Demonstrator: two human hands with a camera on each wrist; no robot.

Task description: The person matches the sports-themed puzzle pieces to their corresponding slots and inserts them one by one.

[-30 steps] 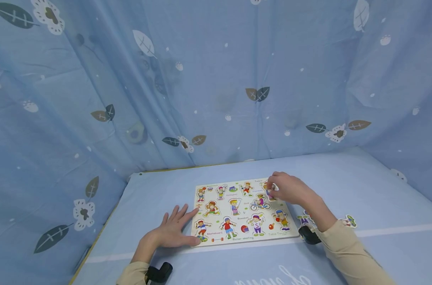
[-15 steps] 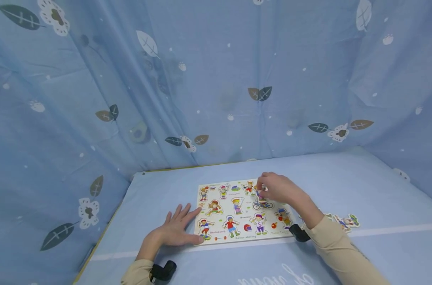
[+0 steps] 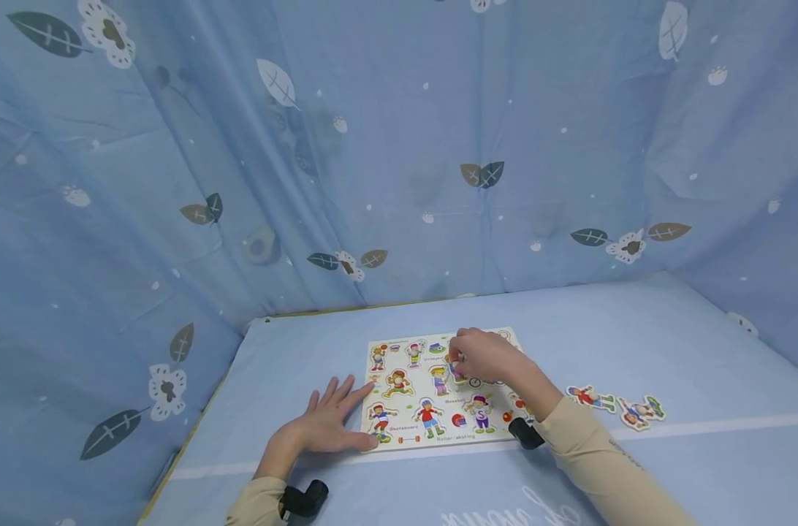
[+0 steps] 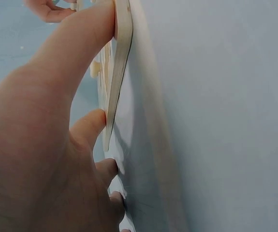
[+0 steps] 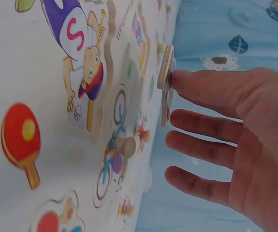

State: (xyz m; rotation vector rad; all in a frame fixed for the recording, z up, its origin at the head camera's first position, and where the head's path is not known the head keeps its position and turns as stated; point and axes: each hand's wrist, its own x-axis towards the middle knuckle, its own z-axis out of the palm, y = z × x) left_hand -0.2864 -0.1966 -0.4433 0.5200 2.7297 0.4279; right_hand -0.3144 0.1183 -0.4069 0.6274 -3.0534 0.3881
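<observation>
A wooden peg puzzle board (image 3: 420, 383) with sports figures lies on the table. My left hand (image 3: 323, 424) is spread at its left edge, the thumb on the near left corner and the index fingertip at the side. In the left wrist view, the thumb (image 4: 83, 36) presses on the board's rim. My right hand (image 3: 487, 358) pinches a figure-shaped puzzle piece (image 5: 165, 72), held edge-on above the board near the golf figure (image 3: 439, 381). Its other fingers extend loosely. The baseball figure (image 5: 88, 58) and the bicycle figure with its wooden peg (image 5: 126, 146) show below.
Two loose puzzle pieces, a figure in red (image 3: 591, 398) and another figure (image 3: 641, 413), lie on the blue cloth (image 3: 636, 336) right of the board. A patterned blue curtain (image 3: 399, 183) hangs behind the table. Each wrist wears a black camera (image 3: 305, 500).
My right hand has carried the puzzle piece leftward from the board's far right corner, past the bicycle figure, toward the golf figure. The left hand stays at the left edge.
</observation>
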